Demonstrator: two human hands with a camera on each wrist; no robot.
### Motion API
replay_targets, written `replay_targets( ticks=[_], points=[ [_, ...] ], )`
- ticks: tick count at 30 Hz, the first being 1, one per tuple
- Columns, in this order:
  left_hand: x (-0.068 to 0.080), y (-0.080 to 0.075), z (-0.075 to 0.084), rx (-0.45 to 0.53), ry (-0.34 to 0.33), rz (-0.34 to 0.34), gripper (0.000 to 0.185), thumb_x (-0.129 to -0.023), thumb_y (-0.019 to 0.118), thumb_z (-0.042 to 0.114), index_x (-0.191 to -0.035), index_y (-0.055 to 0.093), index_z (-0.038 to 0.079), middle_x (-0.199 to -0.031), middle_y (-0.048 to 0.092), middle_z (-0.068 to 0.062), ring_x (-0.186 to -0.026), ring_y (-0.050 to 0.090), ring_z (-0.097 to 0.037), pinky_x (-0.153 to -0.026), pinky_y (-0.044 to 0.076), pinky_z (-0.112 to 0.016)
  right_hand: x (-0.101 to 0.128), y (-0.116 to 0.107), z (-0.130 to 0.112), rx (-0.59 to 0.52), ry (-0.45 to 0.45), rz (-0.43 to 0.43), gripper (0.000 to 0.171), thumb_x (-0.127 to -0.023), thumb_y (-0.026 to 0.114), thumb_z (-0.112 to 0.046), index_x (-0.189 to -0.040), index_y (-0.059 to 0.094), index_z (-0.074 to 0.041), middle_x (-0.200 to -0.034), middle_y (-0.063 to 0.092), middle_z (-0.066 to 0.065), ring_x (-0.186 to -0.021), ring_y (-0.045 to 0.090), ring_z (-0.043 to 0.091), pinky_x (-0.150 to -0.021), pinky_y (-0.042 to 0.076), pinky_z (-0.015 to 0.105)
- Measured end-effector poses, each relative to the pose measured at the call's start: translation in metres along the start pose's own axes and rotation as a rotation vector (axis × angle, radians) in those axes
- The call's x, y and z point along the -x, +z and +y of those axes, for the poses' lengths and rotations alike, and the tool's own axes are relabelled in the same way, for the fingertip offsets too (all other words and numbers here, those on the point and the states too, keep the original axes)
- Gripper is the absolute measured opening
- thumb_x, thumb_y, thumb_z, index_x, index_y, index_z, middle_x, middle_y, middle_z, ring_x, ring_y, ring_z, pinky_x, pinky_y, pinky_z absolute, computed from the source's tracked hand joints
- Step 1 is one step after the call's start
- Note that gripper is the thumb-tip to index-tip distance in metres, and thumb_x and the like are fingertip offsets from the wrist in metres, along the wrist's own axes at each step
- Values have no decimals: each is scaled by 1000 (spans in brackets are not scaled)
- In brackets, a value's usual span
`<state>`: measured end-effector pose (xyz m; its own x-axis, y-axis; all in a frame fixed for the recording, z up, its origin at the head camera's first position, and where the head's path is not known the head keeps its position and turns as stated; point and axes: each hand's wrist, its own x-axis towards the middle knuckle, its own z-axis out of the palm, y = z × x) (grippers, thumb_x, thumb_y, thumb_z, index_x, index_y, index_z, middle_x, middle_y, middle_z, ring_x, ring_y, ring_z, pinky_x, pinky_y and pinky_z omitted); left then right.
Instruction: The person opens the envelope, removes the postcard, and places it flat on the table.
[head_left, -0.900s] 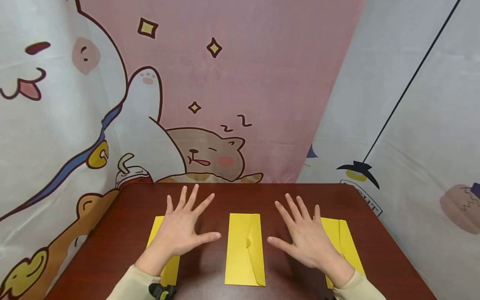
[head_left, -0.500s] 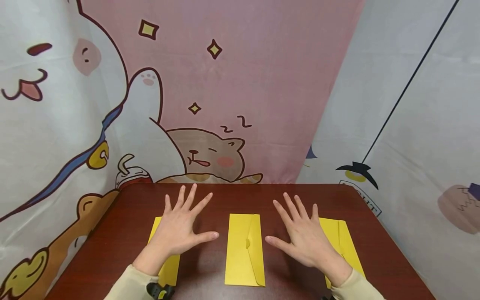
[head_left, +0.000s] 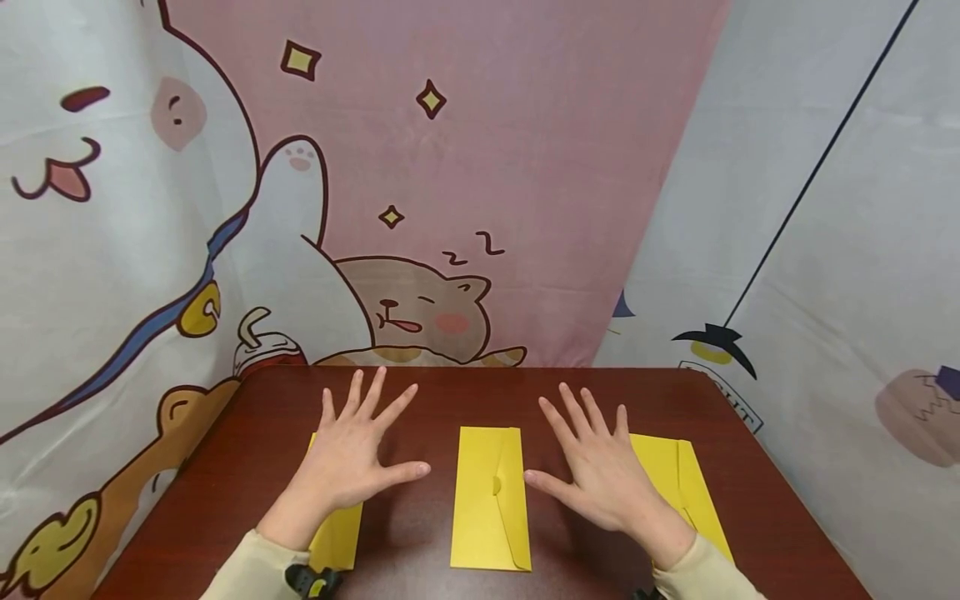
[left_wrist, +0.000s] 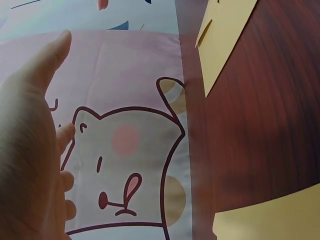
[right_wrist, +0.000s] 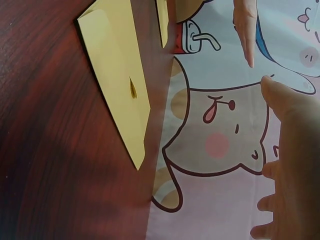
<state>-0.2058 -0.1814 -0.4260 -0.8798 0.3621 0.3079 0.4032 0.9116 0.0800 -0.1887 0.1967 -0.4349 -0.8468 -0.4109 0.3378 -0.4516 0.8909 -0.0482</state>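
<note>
Three yellow envelopes lie on the dark red-brown table. The middle envelope (head_left: 480, 500) is in full view, its flap and small rounded tab facing up. My left hand (head_left: 348, 454), fingers spread wide, hovers over the left envelope (head_left: 339, 542) and hides much of it. Likewise spread, my right hand (head_left: 603, 471) is raised between the middle envelope and the right envelope (head_left: 686, 479), its forearm covering part of the latter. Neither hand holds anything. The right thumb tip comes right at the middle envelope's edge in the head view. Both wrist views show the hands above the tabletop.
The wooden table (head_left: 420, 575) ends at a cloth backdrop (head_left: 570, 208) printed with cartoon animals, which rises behind its far edge and along both sides. A dark strap device (head_left: 313, 581) sits on the left wrist over a cream sleeve (head_left: 255, 571).
Both hands have drifted slightly to the left in the head view, fingers still spread. The right thumb is closer to the middle envelope. All three envelopes stay put.
</note>
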Motion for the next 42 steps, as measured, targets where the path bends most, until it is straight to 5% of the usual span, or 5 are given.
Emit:
replay_targets(
  ticks=[16,28,42],
  points=[
    [10,-2,-17,-1,-17,-21,106,-80,49,96,-168,20,45,-177,7,-12,-160,1,-44,-115,5,-81,-9,1,-14,-37,-2,-31,101,-93,55,-80,-171,21,-26,-177,11,10,-159,14,43,-111,10,85],
    [17,-4,-31,-8,-41,-38,109,-79,45,99,-169,20,43,-177,6,-13,-160,1,-46,-115,6,-81,-15,9,-28,-34,-38,3,100,-93,49,-83,-170,28,-22,-176,15,11,-157,20,45,-111,14,84],
    [30,-8,-51,4,-38,-53,108,-81,52,94,-169,22,41,-177,7,-13,-159,4,-48,-113,8,-83,-27,9,-54,-67,-97,2,98,-94,53,-79,-170,27,-22,-176,16,11,-158,18,43,-112,15,83]
  ],
)
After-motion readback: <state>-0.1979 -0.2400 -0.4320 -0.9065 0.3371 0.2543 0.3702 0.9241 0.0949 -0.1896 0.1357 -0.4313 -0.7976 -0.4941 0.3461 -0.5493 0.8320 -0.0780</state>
